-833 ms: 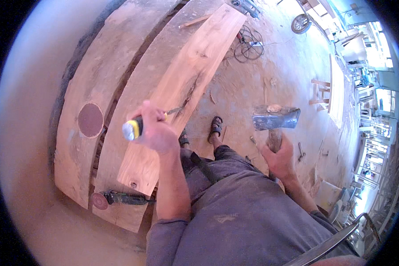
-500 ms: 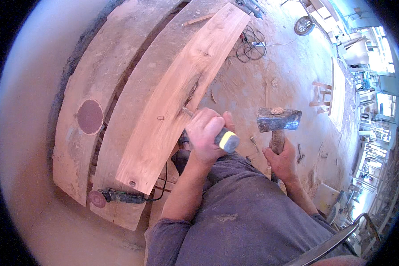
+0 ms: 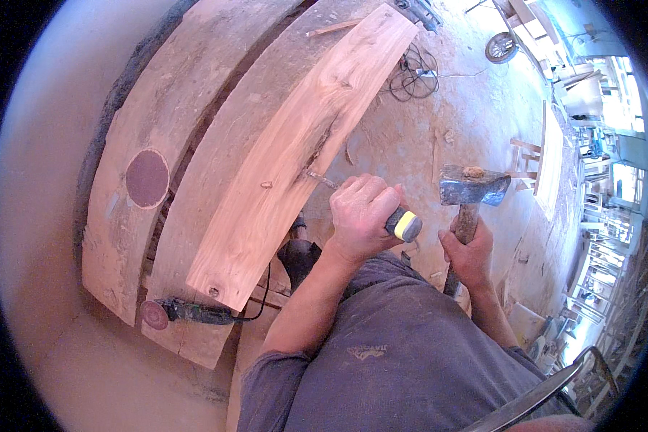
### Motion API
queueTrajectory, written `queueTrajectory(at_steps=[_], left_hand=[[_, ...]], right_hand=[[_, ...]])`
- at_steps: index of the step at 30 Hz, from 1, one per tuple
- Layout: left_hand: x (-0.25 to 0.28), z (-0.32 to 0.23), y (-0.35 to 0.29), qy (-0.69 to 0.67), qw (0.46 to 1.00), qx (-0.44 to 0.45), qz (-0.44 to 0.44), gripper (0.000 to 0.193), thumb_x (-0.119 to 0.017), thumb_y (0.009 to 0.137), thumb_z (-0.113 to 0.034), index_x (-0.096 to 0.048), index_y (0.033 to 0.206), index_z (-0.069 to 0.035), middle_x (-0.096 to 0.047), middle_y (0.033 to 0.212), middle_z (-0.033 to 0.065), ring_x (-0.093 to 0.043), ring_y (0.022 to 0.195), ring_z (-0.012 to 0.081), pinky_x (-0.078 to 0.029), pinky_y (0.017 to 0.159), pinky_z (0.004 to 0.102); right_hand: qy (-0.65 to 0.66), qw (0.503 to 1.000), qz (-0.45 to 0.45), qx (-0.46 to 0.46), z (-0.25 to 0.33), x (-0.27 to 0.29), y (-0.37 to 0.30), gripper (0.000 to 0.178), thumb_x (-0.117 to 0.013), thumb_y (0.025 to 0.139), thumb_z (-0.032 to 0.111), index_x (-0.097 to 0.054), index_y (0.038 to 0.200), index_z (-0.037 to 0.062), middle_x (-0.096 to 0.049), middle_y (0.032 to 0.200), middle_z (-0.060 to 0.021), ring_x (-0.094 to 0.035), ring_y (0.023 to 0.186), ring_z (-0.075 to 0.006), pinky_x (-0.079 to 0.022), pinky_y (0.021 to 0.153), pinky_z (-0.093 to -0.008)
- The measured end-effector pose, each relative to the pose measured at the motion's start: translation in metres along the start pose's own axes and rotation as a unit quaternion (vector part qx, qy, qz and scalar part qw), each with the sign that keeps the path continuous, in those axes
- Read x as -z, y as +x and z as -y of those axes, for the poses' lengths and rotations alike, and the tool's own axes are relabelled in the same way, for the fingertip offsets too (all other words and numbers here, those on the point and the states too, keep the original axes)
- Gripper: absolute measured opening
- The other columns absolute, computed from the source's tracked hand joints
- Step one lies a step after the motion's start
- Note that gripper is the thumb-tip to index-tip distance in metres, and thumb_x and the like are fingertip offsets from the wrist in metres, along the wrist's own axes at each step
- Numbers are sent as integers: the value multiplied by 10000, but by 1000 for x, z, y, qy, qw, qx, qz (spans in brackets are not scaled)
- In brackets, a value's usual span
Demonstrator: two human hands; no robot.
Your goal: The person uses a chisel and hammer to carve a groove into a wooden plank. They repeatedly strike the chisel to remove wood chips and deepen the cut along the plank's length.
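Note:
My left hand [image 3: 366,214] is wrapped round a chisel [image 3: 404,225] with a black and yellow handle. The chisel's narrow metal blade lies low and slanted, its tip at a dark, split hollow in the long wooden plank [image 3: 248,216]. Further right, my right hand [image 3: 471,252] grips the wooden handle of a hatchet [image 3: 474,186]. The hatchet is upright, its heavy steel head above my fist and apart from the chisel. A small wood chip [image 3: 266,185] rests on the plank left of the chisel tip.
Beneath the plank is a workbench of thick boards [image 3: 133,248] with gaps between them. An angle grinder [image 3: 194,312] lies by the plank's near end, and a round sanding disc [image 3: 147,178] further left. A coiled cable [image 3: 414,75] and a wheel [image 3: 500,47] are beyond.
Both hands have shifted right, carrying the chisel and the hatchet. More of the chisel blade shows between my left hand and the plank. The hatchet head is slightly higher in view.

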State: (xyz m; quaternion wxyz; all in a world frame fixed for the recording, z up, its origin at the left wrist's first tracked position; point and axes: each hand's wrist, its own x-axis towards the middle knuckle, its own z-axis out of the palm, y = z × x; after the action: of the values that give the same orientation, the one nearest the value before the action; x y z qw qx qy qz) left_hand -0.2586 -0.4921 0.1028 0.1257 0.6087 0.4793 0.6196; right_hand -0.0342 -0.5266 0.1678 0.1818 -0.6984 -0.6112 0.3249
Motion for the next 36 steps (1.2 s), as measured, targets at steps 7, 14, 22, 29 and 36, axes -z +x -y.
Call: queueTrajectory(at_steps=[7, 14, 22, 29, 36], left_hand=[[1, 3, 5, -26, 995, -2, 93, 302, -764, 746, -52, -482, 638, -71, -492, 603, 94, -533, 525, 292, -419, 496, 386], [14, 5, -13, -22, 999, -25, 18, 342, -761, 708, 24, -444, 623, -73, -494, 597, 86, -513, 497, 281, -393, 475, 368], [-7, 2, 8, -3, 1000, 9, -24, 331, -737, 747, 11, -436, 633, -70, -498, 599, 104, -521, 511, 289, -396, 483, 388], [-9, 6, 11, 11, 999, 32, 27, 239, -745, 700, -53, -510, 667, -85, -524, 625, 89, -560, 563, 292, -435, 522, 404], [-20, 7, 4, 32, 989, 54, 133, 299, -781, 550, -118, -570, 762, -127, -570, 705, 64, -616, 676, 295, -479, 599, 431]], right_hand=[[16, 1000, 1, 12, 6, 1, -1, 176, -714, 876, 34, -542, 906, 54, -565, 652, 3, -537, 498, -79, -423, 451, -257], [-14, 989, -98, 114, -9, 8, -22, 151, -655, 890, -30, -538, 910, 65, -571, 685, -15, -555, 547, -91, -448, 498, -264], [-176, 954, -1, 243, 23, 5, -29, 66, -632, 886, -24, -652, 865, 34, -636, 814, -77, -617, 659, -253, -518, 658, -379], [72, 976, -74, 191, 31, 6, -34, 103, -720, 871, 29, -670, 953, -10, -689, 842, -98, -654, 722, -226, -530, 693, -371], [-65, 996, -58, 24, 36, 0, -15, 132, -718, 878, 56, -586, 868, 57, -627, 758, -44, -607, 680, -114, -466, 587, -270]])
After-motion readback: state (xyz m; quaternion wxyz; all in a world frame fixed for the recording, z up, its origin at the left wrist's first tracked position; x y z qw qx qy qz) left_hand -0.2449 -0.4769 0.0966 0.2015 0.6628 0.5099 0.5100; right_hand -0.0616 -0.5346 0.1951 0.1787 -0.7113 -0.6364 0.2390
